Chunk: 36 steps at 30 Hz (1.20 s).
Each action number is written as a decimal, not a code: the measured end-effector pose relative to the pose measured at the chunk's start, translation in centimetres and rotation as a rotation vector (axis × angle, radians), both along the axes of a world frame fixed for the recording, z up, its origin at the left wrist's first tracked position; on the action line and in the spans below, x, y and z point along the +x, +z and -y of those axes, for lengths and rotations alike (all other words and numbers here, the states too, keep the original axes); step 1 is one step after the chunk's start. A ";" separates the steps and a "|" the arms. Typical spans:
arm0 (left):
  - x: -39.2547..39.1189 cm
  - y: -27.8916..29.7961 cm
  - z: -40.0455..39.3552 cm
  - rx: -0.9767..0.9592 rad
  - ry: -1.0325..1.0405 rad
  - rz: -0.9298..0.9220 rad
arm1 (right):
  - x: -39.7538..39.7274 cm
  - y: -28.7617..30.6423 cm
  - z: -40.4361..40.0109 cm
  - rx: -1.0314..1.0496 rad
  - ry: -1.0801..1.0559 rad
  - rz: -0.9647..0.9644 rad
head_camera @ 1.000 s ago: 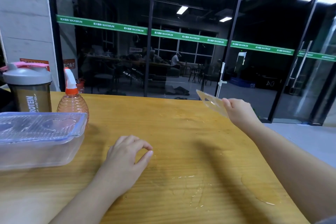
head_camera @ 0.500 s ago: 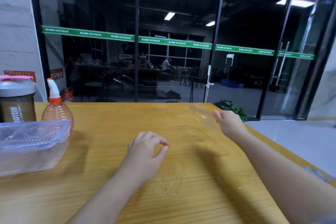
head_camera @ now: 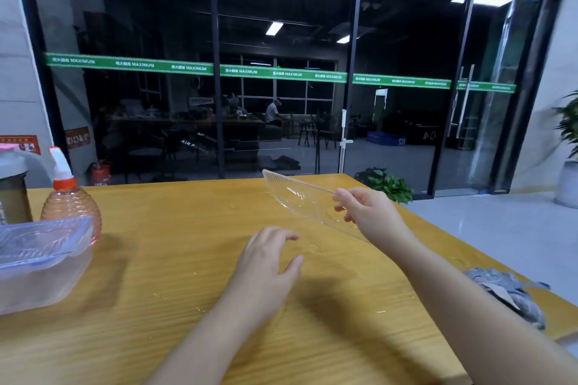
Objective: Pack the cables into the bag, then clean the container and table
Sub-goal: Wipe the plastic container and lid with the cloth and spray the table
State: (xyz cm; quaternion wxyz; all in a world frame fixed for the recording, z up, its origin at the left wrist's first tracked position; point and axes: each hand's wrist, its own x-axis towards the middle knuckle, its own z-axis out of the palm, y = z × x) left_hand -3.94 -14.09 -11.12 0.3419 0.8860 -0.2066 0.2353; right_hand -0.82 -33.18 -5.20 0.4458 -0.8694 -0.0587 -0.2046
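My right hand (head_camera: 369, 216) grips a clear plastic lid (head_camera: 300, 198) by its near edge and holds it tilted above the far right part of the wooden table (head_camera: 175, 259). My left hand (head_camera: 266, 266) rests palm down on the table in the middle, fingers loosely curled, holding nothing. A clear plastic container (head_camera: 40, 262) with a bluish lid stands at the left edge. Thin wet streaks shine on the tabletop around my left hand. A grey crumpled cloth (head_camera: 513, 294) lies at the table's right edge.
An orange spray bottle (head_camera: 70, 200) stands behind the container, with a shaker bottle (head_camera: 12, 191) to its left. A glass wall runs behind the table. Potted plants (head_camera: 387, 184) stand on the floor to the right.
My right hand has drawn the clear lid nearer and lower over the table. The camera has turned right, bringing the grey cloth into view. My left hand stays on the table.
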 end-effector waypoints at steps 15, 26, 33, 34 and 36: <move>-2.1 1.1 0.9 0.109 0.031 0.400 | -7.0 -3.4 -3.0 -0.323 0.095 0.297; -2.1 -1.2 1.7 0.016 -0.051 0.267 | -6.5 -8.7 8.3 -0.209 -0.397 0.307; -1.8 -1.7 1.0 0.001 -0.089 0.174 | -7.3 -9.9 13.7 -0.332 -0.582 -0.123; -1.9 -1.6 1.0 -0.013 -0.083 0.159 | -7.4 -10.0 13.9 -0.368 -0.574 -0.170; -1.9 -1.4 0.9 -0.048 -0.073 0.156 | -7.6 -10.0 14.2 -0.401 -0.571 -0.208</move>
